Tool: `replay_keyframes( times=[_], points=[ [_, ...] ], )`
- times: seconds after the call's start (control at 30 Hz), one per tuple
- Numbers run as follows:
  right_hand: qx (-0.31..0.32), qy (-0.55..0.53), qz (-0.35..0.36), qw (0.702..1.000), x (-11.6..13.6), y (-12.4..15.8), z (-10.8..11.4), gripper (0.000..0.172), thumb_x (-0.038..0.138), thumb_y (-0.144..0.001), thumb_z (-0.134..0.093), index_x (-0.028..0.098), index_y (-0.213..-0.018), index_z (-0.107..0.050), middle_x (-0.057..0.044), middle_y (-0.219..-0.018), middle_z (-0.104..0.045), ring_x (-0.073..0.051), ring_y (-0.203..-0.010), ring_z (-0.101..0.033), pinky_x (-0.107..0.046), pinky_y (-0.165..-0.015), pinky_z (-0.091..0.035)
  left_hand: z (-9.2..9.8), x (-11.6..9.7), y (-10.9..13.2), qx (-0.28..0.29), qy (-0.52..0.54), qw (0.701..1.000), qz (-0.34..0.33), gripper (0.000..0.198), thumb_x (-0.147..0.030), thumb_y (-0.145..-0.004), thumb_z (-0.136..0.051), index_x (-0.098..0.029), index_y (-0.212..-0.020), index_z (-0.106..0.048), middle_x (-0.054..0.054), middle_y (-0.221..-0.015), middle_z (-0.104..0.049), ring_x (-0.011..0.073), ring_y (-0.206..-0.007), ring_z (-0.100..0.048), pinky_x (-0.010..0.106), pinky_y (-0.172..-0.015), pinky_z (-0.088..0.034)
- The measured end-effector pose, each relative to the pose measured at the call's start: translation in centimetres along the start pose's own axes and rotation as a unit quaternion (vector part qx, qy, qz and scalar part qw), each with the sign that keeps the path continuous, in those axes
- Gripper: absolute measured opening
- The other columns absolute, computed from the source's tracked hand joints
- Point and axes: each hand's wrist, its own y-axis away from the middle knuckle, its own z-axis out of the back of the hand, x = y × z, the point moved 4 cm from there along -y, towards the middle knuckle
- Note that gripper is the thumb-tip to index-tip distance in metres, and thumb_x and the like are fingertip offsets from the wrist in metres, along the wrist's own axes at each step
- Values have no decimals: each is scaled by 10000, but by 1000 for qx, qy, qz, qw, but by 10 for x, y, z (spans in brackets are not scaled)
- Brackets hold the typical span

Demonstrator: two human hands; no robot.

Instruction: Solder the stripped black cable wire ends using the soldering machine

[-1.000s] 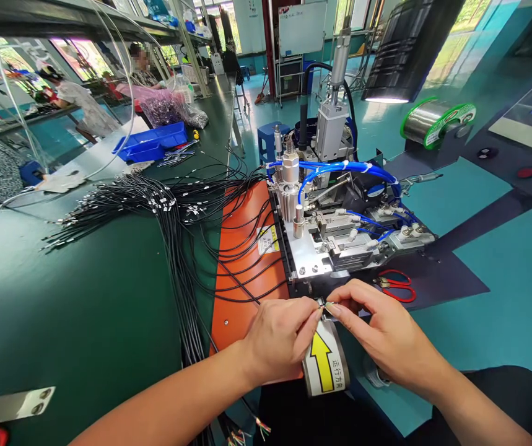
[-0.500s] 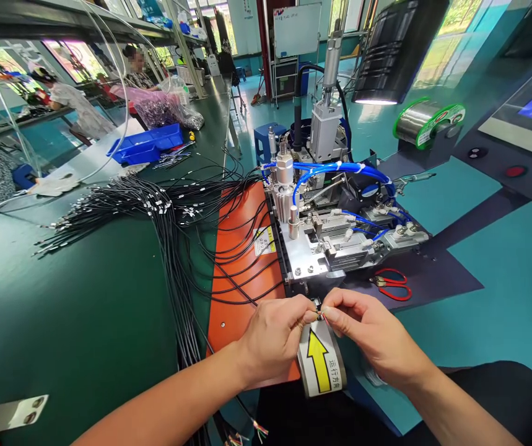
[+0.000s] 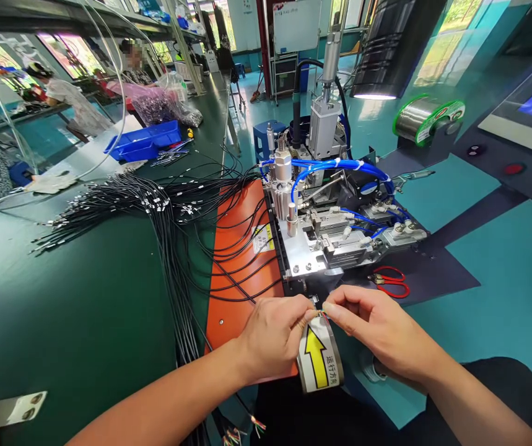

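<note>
Both my hands meet at the front edge of a small metal machine (image 3: 321,241) with blue air hoses. My left hand (image 3: 272,337) pinches the stripped end of a thin black cable (image 3: 242,291), fingers closed on it. My right hand (image 3: 372,331) pinches the cable's fine coloured wire tips (image 3: 322,313) from the other side. Just below the fingertips curves a grey band with a yellow arrow label (image 3: 318,362). The cable runs left over the orange plate (image 3: 238,272).
A large bundle of black cables (image 3: 145,204) spreads over the green bench. Red-handled scissors (image 3: 391,282) lie right of the machine. A solder spool (image 3: 426,118), a blue tray (image 3: 147,139) and other people seated at the far left are in view.
The view has shifted slightly; both hands stay pinched together at the machine's front, with the fingertips making only small moves on the wire ends.
</note>
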Motion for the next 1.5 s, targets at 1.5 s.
replay_keyframes(
  times=[1.5],
  points=[
    [-145,44,79,985,-46,-18,-23,214,297,-1028,-445,229,-849,-539,15,-822,-538,-150,-771,-519,-265,-728,-397,5,8,10,-65,-75,993,-62,288,-53,-966,-410,-120,-1154,-618,86,-915,-548,161,-820,-535,266,-690,-487]
  ],
)
